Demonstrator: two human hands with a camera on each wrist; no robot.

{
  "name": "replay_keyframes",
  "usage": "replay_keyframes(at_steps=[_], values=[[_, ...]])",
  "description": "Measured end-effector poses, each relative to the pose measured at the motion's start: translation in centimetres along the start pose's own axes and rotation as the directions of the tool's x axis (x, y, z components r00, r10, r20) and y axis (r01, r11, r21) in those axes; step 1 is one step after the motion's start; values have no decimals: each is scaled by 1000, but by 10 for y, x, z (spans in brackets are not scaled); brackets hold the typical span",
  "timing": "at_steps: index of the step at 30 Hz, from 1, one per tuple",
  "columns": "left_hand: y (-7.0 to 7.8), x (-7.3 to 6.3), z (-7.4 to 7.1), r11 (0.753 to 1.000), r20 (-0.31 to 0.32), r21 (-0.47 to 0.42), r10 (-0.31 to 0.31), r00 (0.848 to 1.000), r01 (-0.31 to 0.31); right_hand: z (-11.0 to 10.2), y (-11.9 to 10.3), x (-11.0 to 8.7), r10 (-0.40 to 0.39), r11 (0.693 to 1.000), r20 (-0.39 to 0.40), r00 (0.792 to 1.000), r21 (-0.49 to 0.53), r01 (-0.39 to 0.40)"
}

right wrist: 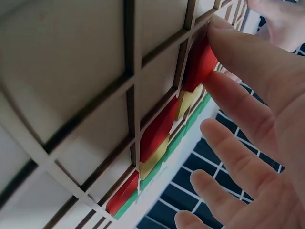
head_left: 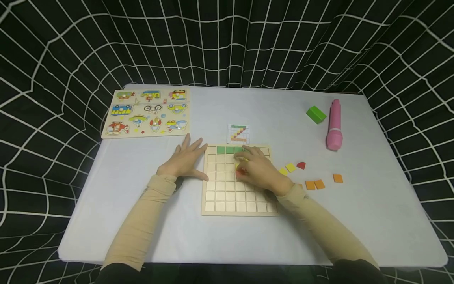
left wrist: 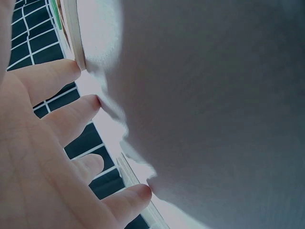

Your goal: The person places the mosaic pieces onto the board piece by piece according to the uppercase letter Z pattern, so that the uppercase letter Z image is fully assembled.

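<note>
A wooden grid board (head_left: 215, 196) lies in the middle of the table, with green tiles (head_left: 229, 150) along its far row. My right hand (head_left: 260, 169) is over the board, its thumb and index finger pinching a red tile (right wrist: 200, 64) at one of the squares. Other red tiles (right wrist: 159, 126) and yellow tiles (right wrist: 153, 161) sit in nearby squares, partly hidden by this hand in the head view. My left hand (head_left: 182, 159) is spread flat at the board's left side, thumb and index fingertip at its edge. A small pattern card (head_left: 238, 134) lies just beyond the board.
Right of the board are loose yellow tiles (head_left: 290, 167), a red quarter-round piece (head_left: 301, 165) and several orange tiles (head_left: 319, 184). A green block (head_left: 316, 114) and a pink microphone-shaped toy (head_left: 335, 126) lie farther back. A vehicle peg puzzle (head_left: 147, 114) occupies the back left.
</note>
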State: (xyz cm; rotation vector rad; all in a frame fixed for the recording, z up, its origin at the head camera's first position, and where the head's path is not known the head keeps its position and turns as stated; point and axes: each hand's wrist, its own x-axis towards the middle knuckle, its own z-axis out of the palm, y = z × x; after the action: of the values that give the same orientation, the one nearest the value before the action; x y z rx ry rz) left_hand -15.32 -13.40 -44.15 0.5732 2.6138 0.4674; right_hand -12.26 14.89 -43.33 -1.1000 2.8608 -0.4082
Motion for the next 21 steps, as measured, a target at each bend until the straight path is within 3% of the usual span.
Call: replay_keyframes(at_steps=[13,17,21], values=[[0,1,0,1000,2,5,7,1000,-7,-4,-1,-3,40,999,-12,999,17,-40],[1,1,0,1000,4,2,9,1000,-9,-13,13,-10,79,997,-27,997,17,-78],[1,1,0,1000,-3,5,6,1000,-6,-25,34,-23,169,985,-26,985,21,-168]])
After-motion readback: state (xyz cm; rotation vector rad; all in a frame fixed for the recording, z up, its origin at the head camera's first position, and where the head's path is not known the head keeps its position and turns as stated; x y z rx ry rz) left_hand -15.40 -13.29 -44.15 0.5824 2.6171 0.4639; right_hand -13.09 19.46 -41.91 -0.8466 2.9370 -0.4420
